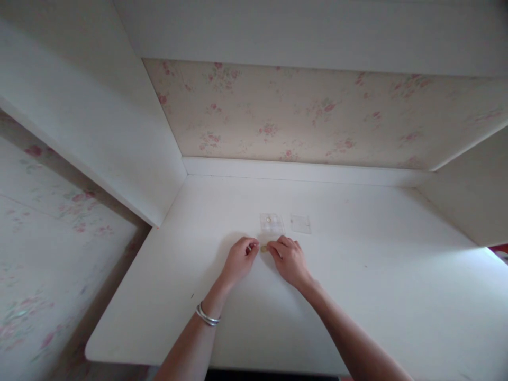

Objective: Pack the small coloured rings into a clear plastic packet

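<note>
A small round yellowish disc (264, 248) is between my two hands, low over the white desk top; it is too small to tell its exact kind. My right hand (289, 258) pinches the disc at its right edge with thumb and forefinger. On the other side my left hand (238, 258) has its thumb and fingertips pressed together close to the disc; anything held in them is too small to make out. Just beyond the hands lies a clear square plastic piece (272, 226) with a round yellowish mark or disc in it. A second clear square piece (300, 224) lies to its right.
The white desk (159, 296) has a rounded front left corner. White panels rise at the left (99, 106) and right (468, 196), with a flowered wall (268, 116) behind and a white overhang above. A tiny dark speck (192, 296) lies left of my left wrist.
</note>
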A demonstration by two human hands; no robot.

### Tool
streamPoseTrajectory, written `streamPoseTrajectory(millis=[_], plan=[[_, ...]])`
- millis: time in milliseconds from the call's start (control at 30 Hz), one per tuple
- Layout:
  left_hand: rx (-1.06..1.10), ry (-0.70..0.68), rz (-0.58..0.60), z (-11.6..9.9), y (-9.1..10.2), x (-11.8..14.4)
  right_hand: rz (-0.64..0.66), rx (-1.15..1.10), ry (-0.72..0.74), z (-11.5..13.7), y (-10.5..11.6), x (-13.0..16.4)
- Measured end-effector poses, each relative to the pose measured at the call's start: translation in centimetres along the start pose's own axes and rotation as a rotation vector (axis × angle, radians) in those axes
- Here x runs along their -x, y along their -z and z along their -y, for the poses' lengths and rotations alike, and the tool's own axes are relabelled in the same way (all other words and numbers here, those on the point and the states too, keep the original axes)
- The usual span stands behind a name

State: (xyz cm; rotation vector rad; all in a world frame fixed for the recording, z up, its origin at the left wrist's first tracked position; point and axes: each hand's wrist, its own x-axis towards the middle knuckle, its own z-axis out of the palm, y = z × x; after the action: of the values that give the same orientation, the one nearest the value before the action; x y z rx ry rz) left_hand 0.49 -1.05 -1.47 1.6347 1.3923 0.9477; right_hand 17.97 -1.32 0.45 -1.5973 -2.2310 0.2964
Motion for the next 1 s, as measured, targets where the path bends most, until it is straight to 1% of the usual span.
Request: streamPoseTrajectory(millis=[100,200,367,533,667,767,867,1000], plan=[[-0.138,-0.104,0.061,-0.3,-0.4,0.5,-0.078,-0.046,-0.051,-0.9,0.3,-1.3],[-0.257,-0.154,0.101,-0.5,-0.7,0.9,-0.114,-0.015,-0.093,-1.7,0.6,-3.2],[-0.36,-0.182,0.112,-0.3,-0.9,1.0,-0.085,0.074,-0.09,-2.5,0.8,-6.0],[-0.4,-0.175,0.119,-0.6,-0.7,0.9,-0.055,0.119,-0.106,-2.5,0.6,-7.2],[-0.401,-0.172,0.102,-0.7,-0.7,1.0,-0.048,0.086,-0.115,-2.4,0.6,-7.3],[-0.369,-0.162,0.089,-0.6,-0.7,0.9,-0.101,0.002,-0.127,-2.6,0.7,-6.8],[-0.328,-0.158,0.073,-0.6,-0.7,0.9,-0.172,-0.104,-0.148,-2.9,0.9,-5.7],[-0.313,-0.161,0.073,-0.4,-0.8,0.8,-0.224,-0.197,-0.148,-2.5,0.9,-3.1]])
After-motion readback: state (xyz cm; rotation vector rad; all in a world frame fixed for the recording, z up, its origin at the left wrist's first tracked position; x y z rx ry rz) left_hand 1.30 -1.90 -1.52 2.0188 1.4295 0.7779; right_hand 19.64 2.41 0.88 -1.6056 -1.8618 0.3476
